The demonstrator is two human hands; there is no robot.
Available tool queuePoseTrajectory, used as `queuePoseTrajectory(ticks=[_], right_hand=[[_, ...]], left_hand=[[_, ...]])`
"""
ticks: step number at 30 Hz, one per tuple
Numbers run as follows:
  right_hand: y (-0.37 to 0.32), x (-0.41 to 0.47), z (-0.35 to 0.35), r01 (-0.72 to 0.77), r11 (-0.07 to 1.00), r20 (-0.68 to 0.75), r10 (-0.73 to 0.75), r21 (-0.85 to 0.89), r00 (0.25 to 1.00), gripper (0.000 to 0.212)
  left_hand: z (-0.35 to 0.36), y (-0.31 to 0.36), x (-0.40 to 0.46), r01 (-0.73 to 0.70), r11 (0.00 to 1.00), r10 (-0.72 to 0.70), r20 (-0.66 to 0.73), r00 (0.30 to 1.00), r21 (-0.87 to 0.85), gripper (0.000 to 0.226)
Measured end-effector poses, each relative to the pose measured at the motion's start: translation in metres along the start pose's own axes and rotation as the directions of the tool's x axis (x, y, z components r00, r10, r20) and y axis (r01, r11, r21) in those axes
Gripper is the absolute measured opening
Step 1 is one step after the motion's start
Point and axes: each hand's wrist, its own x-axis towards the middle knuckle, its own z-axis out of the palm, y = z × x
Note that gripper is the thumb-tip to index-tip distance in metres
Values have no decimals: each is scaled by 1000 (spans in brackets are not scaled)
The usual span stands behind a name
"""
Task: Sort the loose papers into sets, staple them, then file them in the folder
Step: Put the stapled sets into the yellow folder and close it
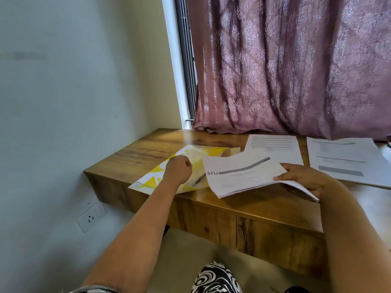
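Note:
A yellow and white patterned folder (196, 154) lies on the left part of the wooden desk (148, 153). My left hand (177, 171) rests on it as a closed fist, and I cannot tell whether it grips the cover. My right hand (304, 177) holds a set of printed papers (241, 176) by its right edge, lifted a little above the desk, its left end overlapping the folder. Two more paper sets lie flat behind: one (275, 149) at the middle, one (347, 159) at the right.
A mauve patterned curtain (296, 66) hangs down to the desk's back edge. A pale wall with a socket (91, 217) bounds the left side. The desk's front has drawer panels (211, 225). My lap in black and white cloth (215, 280) shows below.

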Motion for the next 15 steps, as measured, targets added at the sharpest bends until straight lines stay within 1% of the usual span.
queuePoseTrajectory(ticks=[2,3,4,7,9,12,15], right_hand=[[-8,1,4,-13,998,25,11,60,1000,36],[-11,1,5,-17,996,14,16,87,1000,28],[-14,2,6,-19,995,8,18,94,1000,26],[-17,6,9,-32,998,16,32,51,999,33],[-16,7,10,-49,999,-4,49,-7,999,36],[-18,12,14,-37,999,-58,36,-2,998,43],[-22,16,29,13,1000,-84,-13,4,996,42]], left_hand=[[1,-1,-2,-1,1000,0,-75,997,-11,20],[1,0,-3,-4,1000,1,-103,995,-30,20],[0,-1,-4,-4,999,-2,-131,991,-48,19],[-2,-3,-7,11,998,-26,-219,975,-69,18],[-5,-3,-8,10,997,-28,-247,969,-75,18],[-8,-2,-7,-9,997,-11,-239,971,-81,18],[-8,0,-9,-14,993,-8,-193,981,-114,19]])
